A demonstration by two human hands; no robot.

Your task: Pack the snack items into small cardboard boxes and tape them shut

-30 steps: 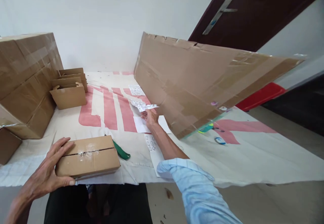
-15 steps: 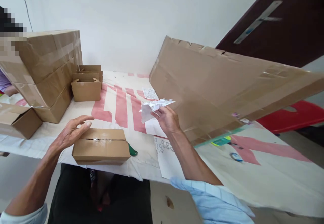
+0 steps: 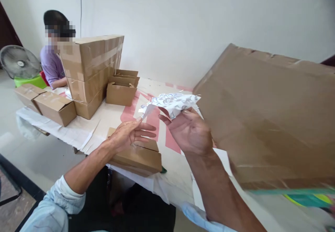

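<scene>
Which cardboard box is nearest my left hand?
The small sealed box at the near edge of the table, right beneath your left hand; the open boxes, tall taped stack and two left-end boxes sit farther away.

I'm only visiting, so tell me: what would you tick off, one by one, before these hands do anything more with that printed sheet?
1. The right hand grips the printed sheet: ok.
2. The left hand is open and close to the sheet's lower corner: ok.
3. The small box is shut and resting on the table: ok.
4. The sheet is flat: not ok, it is creased.
5. The cardboard panel is steady: cannot tell, its near edge is blurred.
</scene>
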